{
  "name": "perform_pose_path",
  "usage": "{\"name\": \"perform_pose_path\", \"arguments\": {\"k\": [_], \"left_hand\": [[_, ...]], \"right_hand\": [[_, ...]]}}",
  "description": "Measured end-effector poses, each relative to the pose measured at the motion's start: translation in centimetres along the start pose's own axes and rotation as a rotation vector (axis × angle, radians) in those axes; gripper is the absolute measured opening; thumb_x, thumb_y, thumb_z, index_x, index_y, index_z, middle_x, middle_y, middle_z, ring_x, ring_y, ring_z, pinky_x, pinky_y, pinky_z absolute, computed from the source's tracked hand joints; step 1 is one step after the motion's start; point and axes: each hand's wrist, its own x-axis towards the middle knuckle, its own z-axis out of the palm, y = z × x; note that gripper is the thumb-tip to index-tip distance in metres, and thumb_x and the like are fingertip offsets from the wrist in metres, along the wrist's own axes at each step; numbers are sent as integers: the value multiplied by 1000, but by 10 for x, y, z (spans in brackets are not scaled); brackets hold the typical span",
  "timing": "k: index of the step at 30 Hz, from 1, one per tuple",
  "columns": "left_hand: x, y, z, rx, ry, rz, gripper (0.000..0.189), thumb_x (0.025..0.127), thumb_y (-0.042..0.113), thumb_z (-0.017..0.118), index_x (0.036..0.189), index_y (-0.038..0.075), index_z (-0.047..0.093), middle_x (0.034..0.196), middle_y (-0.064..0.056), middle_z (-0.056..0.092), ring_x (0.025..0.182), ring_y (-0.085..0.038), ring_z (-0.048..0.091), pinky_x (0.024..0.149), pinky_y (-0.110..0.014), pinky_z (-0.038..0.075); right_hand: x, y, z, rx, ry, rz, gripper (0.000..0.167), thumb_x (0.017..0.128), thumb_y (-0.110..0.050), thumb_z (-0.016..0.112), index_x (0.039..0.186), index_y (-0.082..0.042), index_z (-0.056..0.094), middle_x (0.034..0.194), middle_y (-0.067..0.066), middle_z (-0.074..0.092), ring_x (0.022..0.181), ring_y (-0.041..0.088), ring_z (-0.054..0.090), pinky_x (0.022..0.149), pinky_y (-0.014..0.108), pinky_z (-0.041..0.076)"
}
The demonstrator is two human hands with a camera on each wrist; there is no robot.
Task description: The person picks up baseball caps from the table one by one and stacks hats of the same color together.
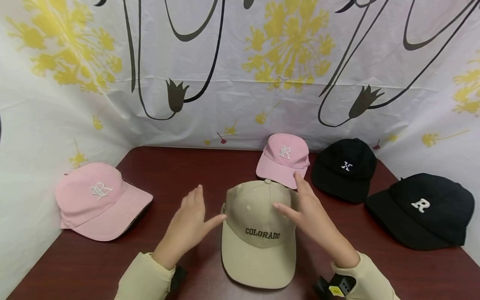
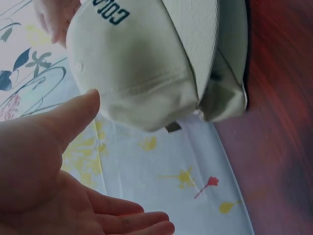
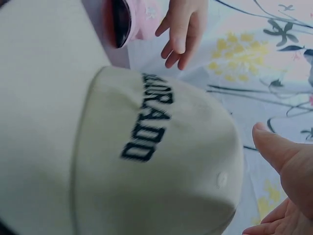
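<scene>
A beige baseball cap [image 1: 259, 260] with dark "COLORADO" lettering sits at the middle of the table, its brim toward me. My left hand [image 1: 187, 227] hovers at its left side, fingers extended and thumb out. In the left wrist view the left thumb [image 2: 80, 110] overlaps the edge of the cap's crown [image 2: 127, 68]. On the other side, my right hand [image 1: 313, 216] is held over the crown's right edge with spread fingers. The right wrist view shows a gap between the right thumb [image 3: 274, 147] and the crown [image 3: 195, 142]. Neither hand grips anything.
To the left lies a pink cap [image 1: 93, 200]. Behind the beige cap are a smaller pink cap [image 1: 286, 154] and a black cap [image 1: 343, 171], with another black cap [image 1: 423, 216] at the right. A patterned white cloth [image 1: 225, 62] walls the dark red table [image 1: 180, 166].
</scene>
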Motion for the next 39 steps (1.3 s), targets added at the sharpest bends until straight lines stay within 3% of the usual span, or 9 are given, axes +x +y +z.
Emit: {"name": "perform_pose_path", "arguments": {"k": [11, 19, 29, 39], "left_hand": [[-1, -21, -19, 4, 9, -37, 93, 81, 45, 65, 135, -17, 23, 133, -33, 33, 121, -46, 33, 93, -54, 35], [-7, -37, -28, 27, 30, -59, 92, 82, 44, 64, 134, -19, 22, 130, -36, 35, 119, -49, 34, 93, -55, 33], [-14, -53, -41, 30, 26, -80, 91, 84, 43, 62, 133, -22, 20, 131, -39, 31, 117, -52, 32, 94, -57, 30], [-20, -73, -48, 57, 36, -111, 93, 84, 43, 61, 130, -25, 19, 124, -42, 34, 113, -54, 33, 91, -59, 31]], "right_hand": [[23, -32, 8, 40, -85, -98, 98, 79, -41, 70, 145, 2, 11, 149, 17, 17, 136, 29, 16, 105, 48, 19], [36, -51, 20, 52, -134, -171, 95, 81, -38, 69, 144, 5, 12, 149, 18, 15, 136, 28, 16, 106, 44, 19], [46, -67, 37, 77, -207, -183, 97, 80, -43, 67, 145, 2, 11, 150, 16, 13, 136, 25, 14, 107, 41, 16], [56, -86, 52, 101, -295, -137, 97, 80, -44, 67, 145, -1, 9, 151, 10, 12, 137, 24, 10, 108, 37, 14]]}}
